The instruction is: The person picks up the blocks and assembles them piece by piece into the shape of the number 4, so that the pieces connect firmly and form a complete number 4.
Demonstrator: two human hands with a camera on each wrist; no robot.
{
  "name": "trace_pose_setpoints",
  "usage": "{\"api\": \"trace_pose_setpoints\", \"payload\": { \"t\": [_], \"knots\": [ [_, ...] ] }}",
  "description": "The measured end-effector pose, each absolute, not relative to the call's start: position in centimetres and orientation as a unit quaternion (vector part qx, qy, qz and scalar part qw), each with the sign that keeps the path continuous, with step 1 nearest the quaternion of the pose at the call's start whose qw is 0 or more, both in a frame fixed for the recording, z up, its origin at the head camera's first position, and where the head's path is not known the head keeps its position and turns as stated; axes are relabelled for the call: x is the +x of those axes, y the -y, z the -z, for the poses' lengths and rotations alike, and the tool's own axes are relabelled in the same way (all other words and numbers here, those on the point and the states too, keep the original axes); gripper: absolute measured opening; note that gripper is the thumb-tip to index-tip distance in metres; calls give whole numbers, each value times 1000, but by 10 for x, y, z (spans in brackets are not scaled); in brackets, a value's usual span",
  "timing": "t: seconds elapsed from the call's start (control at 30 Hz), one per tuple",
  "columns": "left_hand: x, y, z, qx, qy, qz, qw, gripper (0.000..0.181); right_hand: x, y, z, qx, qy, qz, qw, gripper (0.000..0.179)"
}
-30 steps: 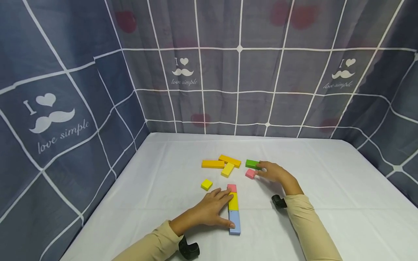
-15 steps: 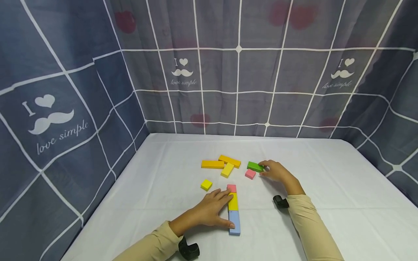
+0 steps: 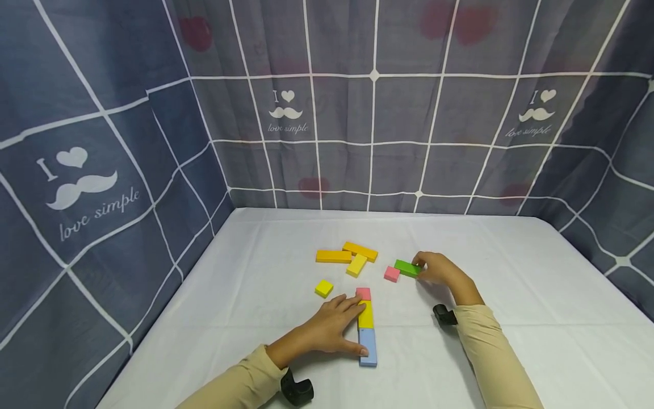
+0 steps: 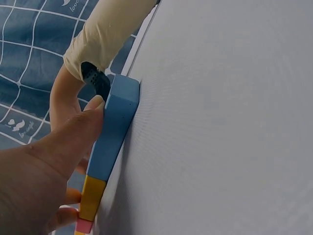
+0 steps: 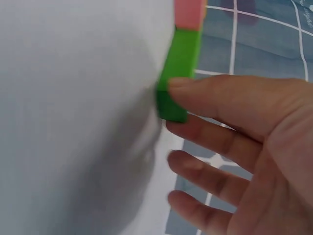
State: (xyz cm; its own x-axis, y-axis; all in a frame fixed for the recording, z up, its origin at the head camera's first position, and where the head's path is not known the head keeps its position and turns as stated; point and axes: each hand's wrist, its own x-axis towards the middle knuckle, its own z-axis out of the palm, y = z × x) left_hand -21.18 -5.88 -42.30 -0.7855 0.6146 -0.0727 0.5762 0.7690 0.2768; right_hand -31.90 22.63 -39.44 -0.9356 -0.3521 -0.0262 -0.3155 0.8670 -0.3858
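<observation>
A row of blocks runs away from me: a blue block [image 3: 368, 347], a yellow block [image 3: 365, 315] and a pink block [image 3: 363, 293]. Along its left side lies my left hand [image 3: 329, 328], fingers spread; the thumb touches the blue block and fingertips touch near the yellow and pink ones. My right hand [image 3: 440, 271] pinches the end of a green block [image 3: 407, 268] between thumb and forefinger. In the right wrist view the other fingers stay off the green block [image 5: 181, 58]. A second pink block [image 3: 392, 274] sits at its left end, apparently touching.
Two orange blocks [image 3: 333, 257] and a longish yellow block [image 3: 356, 265] lie close together farther back. A small yellow block [image 3: 324, 288] sits left of the row. White cloth [image 3: 265, 238] covers the table, with grid-patterned curtains [image 3: 398, 108] behind and at the sides.
My right hand has moved slightly right and toward me, dragging and turning the green block from behind the loose pink block to its right. The left hand has stayed in place.
</observation>
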Motion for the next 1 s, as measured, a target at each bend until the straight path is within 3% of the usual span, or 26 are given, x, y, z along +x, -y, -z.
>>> {"api": "trace_pose_setpoints", "payload": {
  "t": [0.27, 1.0],
  "knots": [
    [-214, 58, 423, 322, -936, -120, 72, 92, -302, -237, 389, -204, -953, 203, 91, 30],
    [-214, 58, 422, 316, -935, -134, 85, 92, -293, -197, 395, -270, -930, 220, 118, 29]
  ]
}}
